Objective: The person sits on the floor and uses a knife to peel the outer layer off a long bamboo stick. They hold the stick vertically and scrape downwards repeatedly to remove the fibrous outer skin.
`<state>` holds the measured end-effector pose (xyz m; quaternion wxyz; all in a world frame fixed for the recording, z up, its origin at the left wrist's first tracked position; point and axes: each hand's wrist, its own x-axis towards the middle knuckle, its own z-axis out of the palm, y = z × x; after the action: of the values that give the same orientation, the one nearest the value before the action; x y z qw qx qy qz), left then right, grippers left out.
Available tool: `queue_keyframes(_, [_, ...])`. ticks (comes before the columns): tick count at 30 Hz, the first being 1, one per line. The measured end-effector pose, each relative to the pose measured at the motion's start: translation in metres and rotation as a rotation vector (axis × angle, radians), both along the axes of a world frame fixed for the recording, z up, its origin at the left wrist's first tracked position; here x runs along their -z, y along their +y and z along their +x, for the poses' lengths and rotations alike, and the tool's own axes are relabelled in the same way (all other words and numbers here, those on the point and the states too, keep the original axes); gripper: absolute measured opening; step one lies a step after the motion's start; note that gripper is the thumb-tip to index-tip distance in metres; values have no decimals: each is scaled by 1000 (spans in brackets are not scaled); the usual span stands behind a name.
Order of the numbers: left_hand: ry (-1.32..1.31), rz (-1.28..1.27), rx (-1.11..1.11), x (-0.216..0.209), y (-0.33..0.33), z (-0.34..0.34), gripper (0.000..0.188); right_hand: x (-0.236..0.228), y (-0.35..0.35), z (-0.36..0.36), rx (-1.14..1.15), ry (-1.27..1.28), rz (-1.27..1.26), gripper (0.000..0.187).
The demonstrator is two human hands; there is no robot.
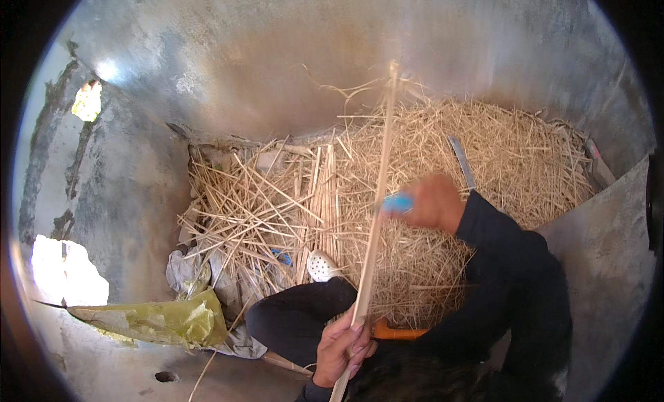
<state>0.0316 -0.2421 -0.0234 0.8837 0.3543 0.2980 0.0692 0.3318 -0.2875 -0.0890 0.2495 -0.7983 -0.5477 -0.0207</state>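
Note:
My left hand (343, 348) is closed round the lower part of a long pale bamboo strip (384, 153), which stands up and leans slightly right at its top. Thin curled fibres (353, 90) hang off near its upper end. My right hand (436, 205), blurred by motion, is closed on a small blue thing (397, 203) at the strip's middle. The blur hides its exact kind; it looks to touch the strip.
A large heap of shavings (519, 153) fills the right side, with a long metal blade (462, 163) lying on it. Loose bamboo sticks (242, 201) lie left. A white clog (321, 266), a yellow plastic sheet (166, 320) and an orange object (400, 331) are near my legs. Concrete walls (277, 56) surround me.

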Motion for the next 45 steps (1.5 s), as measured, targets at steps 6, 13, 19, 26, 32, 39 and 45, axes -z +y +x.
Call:
queue_keyframes(6, [176, 466, 98, -6, 1, 2, 49, -6, -4, 2, 72, 23, -65, 83])
queue_keyframes(13, [255, 1079, 236, -8, 8, 3, 42, -5, -5, -10, 9, 62, -25, 86])
queue_keyframes(19, [313, 1181, 221, -14, 9, 4, 42, -10, -6, -32, -186, 90, 61, 85])
queue_keyframes(26, [249, 1118, 169, -14, 6, 4, 41, -6, -7, -24, -120, 68, 99, 82])
queue_keyframes(32, [324, 1029, 244, -19, 3, 1, 42, -11, -4, 12, 50, 97, 19, 80])
queue_keyframes(39, [265, 950, 290, -21, 0, -8, 43, 4, -2, 92, 354, 294, -8, 79])
queue_keyframes(45, [241, 323, 228, 1, -8, -4, 49, -1, -10, 139, 632, 282, -220, 82])
